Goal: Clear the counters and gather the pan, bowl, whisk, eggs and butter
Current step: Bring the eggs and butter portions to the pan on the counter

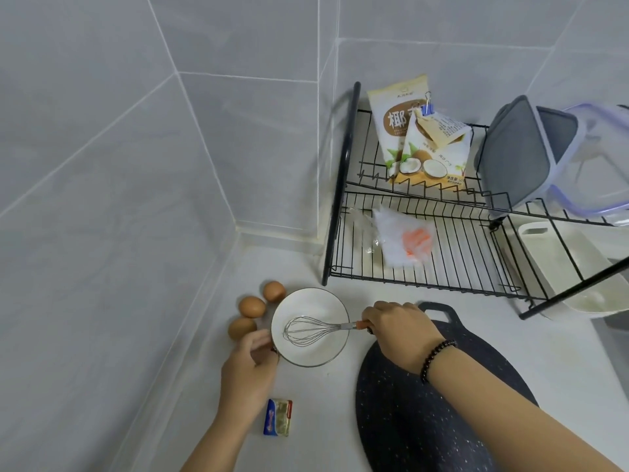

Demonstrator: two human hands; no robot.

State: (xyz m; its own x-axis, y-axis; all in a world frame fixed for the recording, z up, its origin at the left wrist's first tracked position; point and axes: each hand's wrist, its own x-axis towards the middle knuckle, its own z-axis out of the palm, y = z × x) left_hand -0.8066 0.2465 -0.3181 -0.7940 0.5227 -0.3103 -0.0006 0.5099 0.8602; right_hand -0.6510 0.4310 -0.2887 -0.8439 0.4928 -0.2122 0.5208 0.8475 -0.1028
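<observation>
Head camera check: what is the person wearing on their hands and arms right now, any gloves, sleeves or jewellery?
No gloves and no sleeves show: both forearms are bare as far as the frame reaches. The right hand has a bracelet of dark round beads at the wrist. The left hand has no bracelet or watch in view; something small and dark sits at one finger, perhaps a ring, but it is too small to tell.
</observation>
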